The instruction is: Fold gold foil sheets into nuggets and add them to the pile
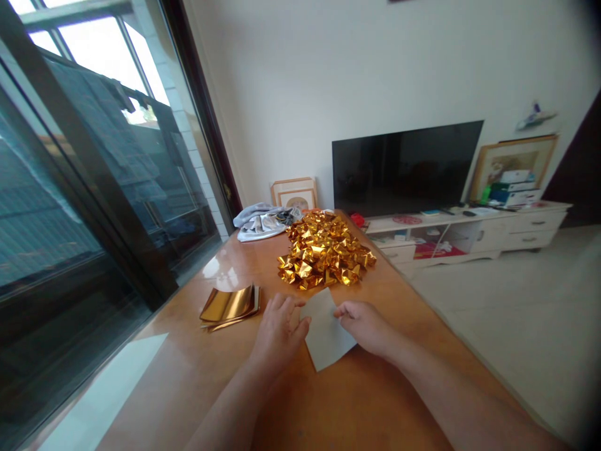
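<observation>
A pale, squarish sheet of paper (326,338) lies in front of me on the wooden table, its near edge slightly raised. My right hand (359,322) pinches the sheet's right edge between thumb and curled fingers. At the left edge is my left hand (282,326), thumb and fingers apart; whether its fingertips touch the paper I cannot tell. Left of that hand rests a stack of shiny gold foil sheets (230,305), curling at the edges. Just beyond the pale sheet sits a large heap of folded gold foil pieces (323,250).
Grey cloth items (263,222) lie at the table's far left. A white sheet (113,388) is near the left edge by the glass door (94,188). Past the table, a television (406,169) stands on a white cabinet (526,225). Framed pictures (295,191) lean against the wall.
</observation>
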The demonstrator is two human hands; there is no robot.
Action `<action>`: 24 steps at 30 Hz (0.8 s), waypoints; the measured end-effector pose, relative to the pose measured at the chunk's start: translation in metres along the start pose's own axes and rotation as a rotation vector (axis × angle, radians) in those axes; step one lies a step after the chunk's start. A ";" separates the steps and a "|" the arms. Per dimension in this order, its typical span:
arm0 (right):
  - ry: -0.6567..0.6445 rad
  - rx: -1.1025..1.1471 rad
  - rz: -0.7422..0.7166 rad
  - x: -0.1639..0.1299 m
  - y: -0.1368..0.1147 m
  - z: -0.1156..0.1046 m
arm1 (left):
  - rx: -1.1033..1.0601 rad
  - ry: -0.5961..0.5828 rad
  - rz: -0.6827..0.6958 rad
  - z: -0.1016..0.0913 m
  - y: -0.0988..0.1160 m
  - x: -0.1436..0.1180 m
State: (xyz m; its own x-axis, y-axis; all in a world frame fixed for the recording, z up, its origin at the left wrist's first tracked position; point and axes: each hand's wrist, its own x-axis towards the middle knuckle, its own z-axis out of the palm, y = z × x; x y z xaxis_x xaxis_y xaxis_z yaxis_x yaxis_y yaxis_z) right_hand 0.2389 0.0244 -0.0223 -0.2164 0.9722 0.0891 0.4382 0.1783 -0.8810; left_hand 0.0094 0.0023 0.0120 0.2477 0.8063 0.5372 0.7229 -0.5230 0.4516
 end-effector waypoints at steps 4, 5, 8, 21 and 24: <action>-0.009 0.027 0.033 0.000 0.002 0.001 | 0.039 0.101 0.026 -0.004 0.003 0.001; -0.013 0.026 0.037 0.000 0.002 0.001 | 0.022 0.096 0.025 -0.004 0.003 0.000; -0.016 0.001 0.031 -0.001 -0.002 0.000 | -0.096 -0.038 0.013 -0.001 0.006 -0.002; -0.061 0.079 0.127 -0.005 -0.010 -0.006 | -0.080 -0.462 0.030 -0.003 0.021 -0.010; -0.062 0.096 0.139 -0.006 -0.010 -0.007 | -0.056 -0.497 0.046 -0.006 0.022 -0.009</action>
State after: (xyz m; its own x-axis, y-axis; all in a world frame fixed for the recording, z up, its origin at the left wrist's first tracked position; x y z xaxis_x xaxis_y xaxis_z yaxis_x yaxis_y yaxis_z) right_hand 0.2419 0.0182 -0.0111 -0.2143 0.9748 -0.0624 0.3829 0.0250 -0.9235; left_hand 0.0196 -0.0181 0.0211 0.5657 0.8090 0.1597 0.6715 -0.5644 0.4801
